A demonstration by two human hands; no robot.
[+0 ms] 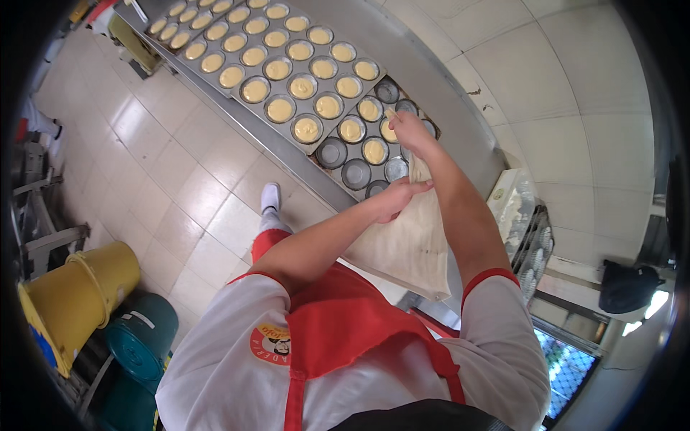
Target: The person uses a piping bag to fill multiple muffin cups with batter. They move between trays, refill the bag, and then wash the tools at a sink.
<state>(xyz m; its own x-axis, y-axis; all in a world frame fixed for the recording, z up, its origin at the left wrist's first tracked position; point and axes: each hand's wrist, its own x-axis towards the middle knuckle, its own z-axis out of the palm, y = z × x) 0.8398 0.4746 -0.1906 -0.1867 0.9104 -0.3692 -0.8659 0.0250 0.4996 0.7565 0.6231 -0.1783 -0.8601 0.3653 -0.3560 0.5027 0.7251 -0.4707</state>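
Observation:
A cream cloth piping bag hangs slanting in front of my apron, its wide end low and its neck toward the baking pan. My left hand grips the bag partway up, thumb lying across the cloth. Farther out, my right hand is closed around the narrow tip end, over the cups of a dark muffin pan. Yellow batter fills several of that pan's cups; others, like the near cup, hold none. My right hand and forearm hide some cups on the right.
Muffin pans with batter in their cups extend up-left along the metal table. A tiled wall borders its far side. A white carton stands right of my right arm. Yellow and green bins stand lower left on the floor.

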